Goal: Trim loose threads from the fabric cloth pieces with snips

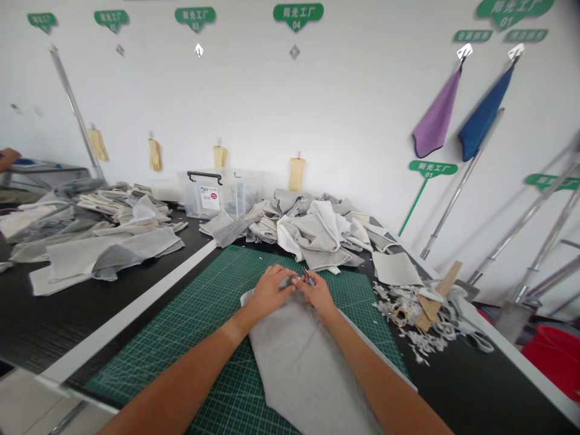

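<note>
A large grey piece of fabric (312,356) lies over the green cutting mat (181,326) in front of me, its near end running out of view at the bottom. At the far edge of the fabric, my left hand (273,290) is closed on it, pinching a gathered bit. Close beside it, my right hand (319,294) is closed around small thread snips (308,277), whose points stick up past the fingers. The fingertips of both hands nearly meet at the fabric edge. What lies right between them is too small to make out.
Behind the mat is a heap of grey and white cloth pieces (317,226), with a clear plastic box (211,196) to its left. More cloth (113,248) covers the left table. On the right lie white scraps (417,326) and a wooden strip (448,278). A red bucket (555,356) stands beyond.
</note>
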A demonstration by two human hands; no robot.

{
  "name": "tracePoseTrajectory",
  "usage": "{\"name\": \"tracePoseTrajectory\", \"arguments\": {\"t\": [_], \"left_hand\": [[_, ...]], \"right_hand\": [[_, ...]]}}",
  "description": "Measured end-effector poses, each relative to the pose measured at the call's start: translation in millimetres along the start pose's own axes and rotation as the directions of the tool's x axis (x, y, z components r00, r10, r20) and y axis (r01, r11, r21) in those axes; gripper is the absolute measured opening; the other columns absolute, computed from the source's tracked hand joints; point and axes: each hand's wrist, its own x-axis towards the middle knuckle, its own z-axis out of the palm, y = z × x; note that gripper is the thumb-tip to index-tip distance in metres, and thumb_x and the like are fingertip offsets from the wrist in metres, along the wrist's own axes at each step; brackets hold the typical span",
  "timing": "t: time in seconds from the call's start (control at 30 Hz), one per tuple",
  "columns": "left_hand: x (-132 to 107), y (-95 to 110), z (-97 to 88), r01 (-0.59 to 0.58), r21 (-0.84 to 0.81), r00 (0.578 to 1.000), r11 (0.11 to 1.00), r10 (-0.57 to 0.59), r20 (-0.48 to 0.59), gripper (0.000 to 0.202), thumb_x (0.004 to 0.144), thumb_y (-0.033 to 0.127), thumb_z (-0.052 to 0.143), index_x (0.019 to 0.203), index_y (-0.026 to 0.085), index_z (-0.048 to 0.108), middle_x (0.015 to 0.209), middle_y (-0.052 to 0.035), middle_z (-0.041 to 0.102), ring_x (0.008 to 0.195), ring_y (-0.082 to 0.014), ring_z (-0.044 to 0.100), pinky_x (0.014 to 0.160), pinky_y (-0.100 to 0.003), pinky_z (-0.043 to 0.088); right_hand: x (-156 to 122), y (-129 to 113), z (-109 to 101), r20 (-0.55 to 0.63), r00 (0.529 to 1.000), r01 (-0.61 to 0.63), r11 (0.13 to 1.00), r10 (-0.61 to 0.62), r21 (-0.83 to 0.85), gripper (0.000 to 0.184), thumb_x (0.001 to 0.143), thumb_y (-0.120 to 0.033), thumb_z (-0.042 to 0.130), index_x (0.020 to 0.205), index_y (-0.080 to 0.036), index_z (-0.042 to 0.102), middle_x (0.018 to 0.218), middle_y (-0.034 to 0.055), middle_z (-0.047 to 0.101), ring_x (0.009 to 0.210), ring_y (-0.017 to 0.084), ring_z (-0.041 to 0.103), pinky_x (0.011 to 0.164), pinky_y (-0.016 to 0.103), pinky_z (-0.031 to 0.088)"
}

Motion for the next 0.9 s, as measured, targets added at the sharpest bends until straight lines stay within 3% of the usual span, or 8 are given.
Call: {"name": "tracePoseTrajectory", "arguments": {"t": [0.17,0.33,0.53,0.73,0.9], "left_hand": [[1.0,-1.6,6.3,-0.013,-0.04,1.0,0.999,0.014,0.018,0.013,0.089,0.029,0.062,0.099,0.024,0.069,0.103,-0.0038,0.069,0.101,-0.022,0.058,0.099,-0.036,0.039],[0.2,-11.0,6.7,0.043,-0.153,0.998,0.987,-0.036,0.044,0.018,0.093,0.034,0.058,0.102,0.023,0.07,0.1,-0.003,0.071,0.095,-0.0199,0.061,0.089,-0.03,0.044],[2.3,-16.0,9.8,0.104,-0.248,0.994,0.963,-0.106,0.003,0.022,0.091,0.038,0.06,0.1,0.021,0.07,0.095,-0.0021,0.071,0.089,-0.0173,0.062,0.082,-0.026,0.046],[4.7,-23.3,11.6,0.17,-0.258,0.985,0.951,-0.163,0.051,0.032,0.09,0.046,0.059,0.099,0.018,0.072,0.065,0.0027,0.057,0.061,-0.0127,0.047,0.059,-0.023,0.035],[6.4,-28.9,12.4,0.144,-0.293,0.99,0.945,-0.139,0.035,0.032,0.091,0.045,0.057,0.098,0.018,0.073,0.079,-0.0009,0.066,0.071,-0.0152,0.055,0.067,-0.025,0.041]], "right_hand": [[-2.1,-5.5,0.2,0.093,0.996,-0.016,0.999,0.013,0.03,0.041,0.073,-0.054,0.078,0.083,-0.02,0.057,0.05,-0.0102,0.038,0.04,0.005,0.023,0.036,0.02,0.014],[-0.6,-6.1,-3.2,0.1,0.992,-0.09,0.993,0.082,0.073,0.042,0.075,-0.053,0.078,0.094,-0.02,0.06,0.045,-0.0117,0.033,0.038,0.006,0.02,0.035,0.021,0.01],[-0.3,-4.4,-3.9,0.105,0.992,-0.089,0.988,0.076,0.124,0.041,0.075,-0.05,0.079,0.09,-0.02,0.056,0.045,-0.0128,0.031,0.038,0.005,0.018,0.035,0.02,0.01],[0.6,-2.7,-4.8,0.088,0.992,-0.101,0.987,0.09,0.123,0.042,0.077,-0.05,0.077,0.098,-0.018,0.06,0.044,-0.0125,0.032,0.038,0.005,0.018,0.035,0.021,0.009],[0.7,-3.4,-5.8,0.113,0.99,-0.098,0.987,0.084,0.127,0.04,0.077,-0.047,0.077,0.099,-0.016,0.063,0.044,-0.0123,0.032,0.037,0.005,0.019,0.035,0.021,0.009]]}}
